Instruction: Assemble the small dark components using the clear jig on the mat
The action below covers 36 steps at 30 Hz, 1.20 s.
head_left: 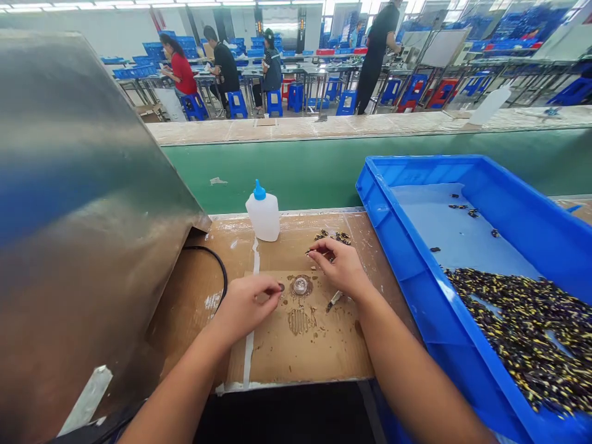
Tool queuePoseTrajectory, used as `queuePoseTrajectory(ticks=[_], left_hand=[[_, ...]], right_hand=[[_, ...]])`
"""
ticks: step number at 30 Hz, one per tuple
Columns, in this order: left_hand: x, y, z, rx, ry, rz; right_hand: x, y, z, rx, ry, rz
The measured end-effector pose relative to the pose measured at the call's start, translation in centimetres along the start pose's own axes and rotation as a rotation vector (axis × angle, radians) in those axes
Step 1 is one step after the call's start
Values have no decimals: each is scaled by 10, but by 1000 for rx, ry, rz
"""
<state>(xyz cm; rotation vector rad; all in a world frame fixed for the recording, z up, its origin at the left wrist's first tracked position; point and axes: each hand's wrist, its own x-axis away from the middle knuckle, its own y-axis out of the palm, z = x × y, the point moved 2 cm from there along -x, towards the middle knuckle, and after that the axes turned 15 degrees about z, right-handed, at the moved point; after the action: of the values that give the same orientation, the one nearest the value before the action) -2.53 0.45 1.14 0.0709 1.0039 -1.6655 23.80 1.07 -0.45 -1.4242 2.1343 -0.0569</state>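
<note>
The left hand and the right hand hover close together over a brown cardboard sheet lying on the bench. The sheet's smooth surface is crusted with dark brown smears, including a ribbed patch and a round, shiny metal disc ringed with residue.

The right fingers are pinched almost shut on a slender dark part. Its long axis lies nearly level across the view, and its narrow end sticks out past the fingertips, pointing left toward the other hand. The left fingers curl nearly closed, with a small dark round piece right at their tips. Whether they grip it is hidden.

Just above the right hand lies a loose cluster of dark, yellow-flecked parts. Below that hand, a small pen-like object lies tilted on the cardboard. A translucent white plastic squeeze bottle with a blue conical nozzle stands upright beyond the sheet. A black cable curves across the bench beside a large, curved stainless steel panel, whose brushed surface reflects blue.

To the right sits a blue plastic tray with ribbed walls. A dense heap of the same dark, yellow-flecked parts fills its near corner, and a few strays lie apart on its pale floor.
</note>
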Motion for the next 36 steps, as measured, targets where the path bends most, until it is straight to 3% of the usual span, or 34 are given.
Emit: queuePoseTrajectory(ticks=[3, 5, 9, 13, 21, 25, 28, 32, 36], left_hand=[[-20, 11, -2, 383, -392, 136], [-28, 21, -3, 606, -563, 206], [-27, 37, -4, 900, -743, 308], [-20, 39, -3, 1046, -897, 357], [-9, 35, -8, 857, -835, 347], [-6, 33, -7, 807, -828, 382], [-8, 29, -6, 859, -824, 422], [-8, 23, -7, 920, -803, 451], [-7, 19, -7, 946, -763, 468]], right_hand=[[6, 1, -18, -399, 164, -72], [10, 2, -29, -593, 238, -169], [16, 5, -43, -693, 322, -245], [21, 11, -47, -693, 350, -287], [29, 15, -48, -489, 232, -325], [28, 14, -49, -518, 254, -349], [21, 6, -45, -517, 249, -251], [10, -14, -34, -199, 83, -101], [6, -27, -30, 85, -35, -189]])
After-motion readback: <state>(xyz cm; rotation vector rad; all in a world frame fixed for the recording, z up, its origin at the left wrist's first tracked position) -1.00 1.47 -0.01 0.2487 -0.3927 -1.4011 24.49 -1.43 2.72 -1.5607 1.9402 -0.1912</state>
